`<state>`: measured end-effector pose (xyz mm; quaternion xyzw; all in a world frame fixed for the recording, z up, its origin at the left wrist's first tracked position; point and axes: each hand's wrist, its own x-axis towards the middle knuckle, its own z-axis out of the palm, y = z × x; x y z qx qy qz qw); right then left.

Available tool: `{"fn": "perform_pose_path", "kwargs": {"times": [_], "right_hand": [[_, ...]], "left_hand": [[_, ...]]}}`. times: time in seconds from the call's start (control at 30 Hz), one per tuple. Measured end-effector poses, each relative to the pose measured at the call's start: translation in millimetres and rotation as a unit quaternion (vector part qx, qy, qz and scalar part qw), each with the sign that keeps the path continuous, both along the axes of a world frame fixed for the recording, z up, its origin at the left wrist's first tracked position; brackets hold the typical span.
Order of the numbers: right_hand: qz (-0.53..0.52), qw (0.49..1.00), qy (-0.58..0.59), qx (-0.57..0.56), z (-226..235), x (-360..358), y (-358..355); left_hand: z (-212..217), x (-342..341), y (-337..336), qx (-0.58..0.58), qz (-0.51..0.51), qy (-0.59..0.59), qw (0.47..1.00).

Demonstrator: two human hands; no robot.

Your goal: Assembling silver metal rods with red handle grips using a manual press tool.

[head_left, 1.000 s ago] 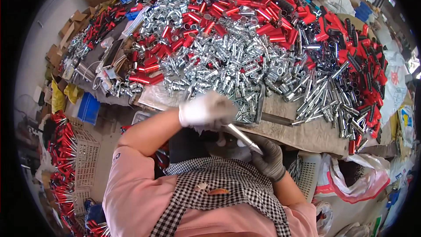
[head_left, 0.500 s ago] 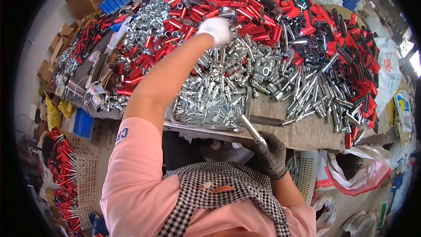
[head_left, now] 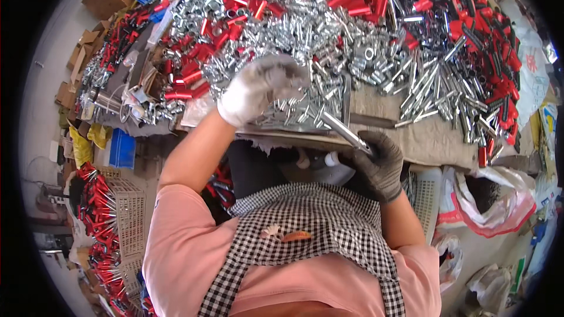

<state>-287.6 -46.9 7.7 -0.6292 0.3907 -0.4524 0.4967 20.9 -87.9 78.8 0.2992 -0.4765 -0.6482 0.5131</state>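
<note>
My left hand (head_left: 258, 87), in a white glove with a grey-soiled palm, hovers over the near edge of the heap of small silver metal fittings (head_left: 317, 29). Motion blurs its fingers, so whether they hold a part cannot be told. Below it is a shallow metal tray (head_left: 346, 103) with thin silver pins and fittings. My right hand (head_left: 379, 164), in a dark grey glove, is closed round the lower end of a shiny silver metal tube (head_left: 345, 131). The tube tilts up and leftward, its free end near the tray's front right corner.
Red metal sleeves (head_left: 358, 6) cover the back of the bench, and red-and-black handles (head_left: 499, 53) its right side. Slim silver rods (head_left: 429, 85) lie right of the tray. Plastic crates (head_left: 129, 217) with red-handled parts stand low at left; an open white-and-red sack (head_left: 493, 217) is at lower right.
My left hand has come back from the red sleeves toward me, to above the tray. My right hand still grips the metal tube. The whole view has shifted slightly.
</note>
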Motion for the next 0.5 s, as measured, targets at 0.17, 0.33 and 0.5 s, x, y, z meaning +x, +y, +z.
{"fn": "perform_pose_path", "kwargs": {"times": [0.17, 0.33, 0.5], "right_hand": [[0.041, 0.998, 0.009, -0.041, 7, 4, 5], [0.067, 0.963, 0.103, -0.240, 16, 5, -1], [0.059, 0.938, 0.156, -0.303, 18, 9, -2]], "left_hand": [[-24, -19, 60, 0.038, 0.099, -0.049, 0.993], [1, -1, 72, 0.082, 0.046, -0.227, 0.969], [13, 4, 75, -0.096, 0.010, -0.426, 0.899]]}}
